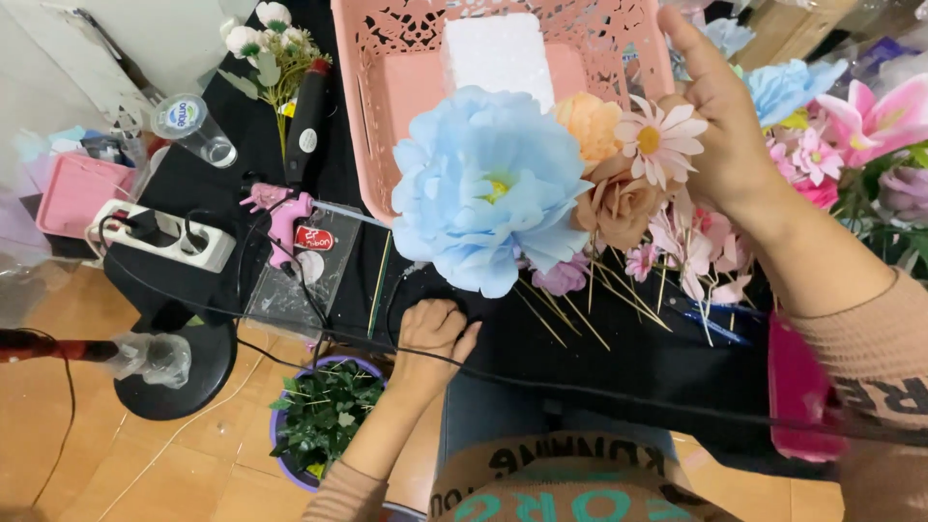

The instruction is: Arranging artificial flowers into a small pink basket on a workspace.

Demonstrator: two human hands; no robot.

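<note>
**a:** ok what's on the bench, biggest first?

**b:** black table (599, 372) takes up most of it. far middle there's a pink basket (372, 126) with lacy cutout walls and a white foam block (500, 53) sitting inside. in front of the basket is a bouquet (580, 184) of fake flowers on thin wooden sticks, and the big blue flower (488, 188) is the largest thing in it. peach flower behind it, tan rose to its right, then a small daisy (662, 140).

**a:** and the hands?

**b:** right hand (720, 135) is up at the right side of the bouquet, fingers together and closed around the stems just behind the daisy, thumb pointing far. left hand (432, 333) is down on the near edge of the table, curled into a loose fist, resting right by a black cable (599, 391) that runs across to the right. can't tell if it's actually pinching anything.

**a:** other stuff around?

**b:** more loose flowers (851, 116) piled far right, pink and blue. left of the basket a pink glue gun (280, 217) lies on a clear sheet, with a white power strip (164, 237) further left. a plastic cup (193, 130) lies tipped over far left, next to a small sprig of white blooms (275, 43). down on the floor, near the left hand, a pot of green leaves (324, 416).
</note>
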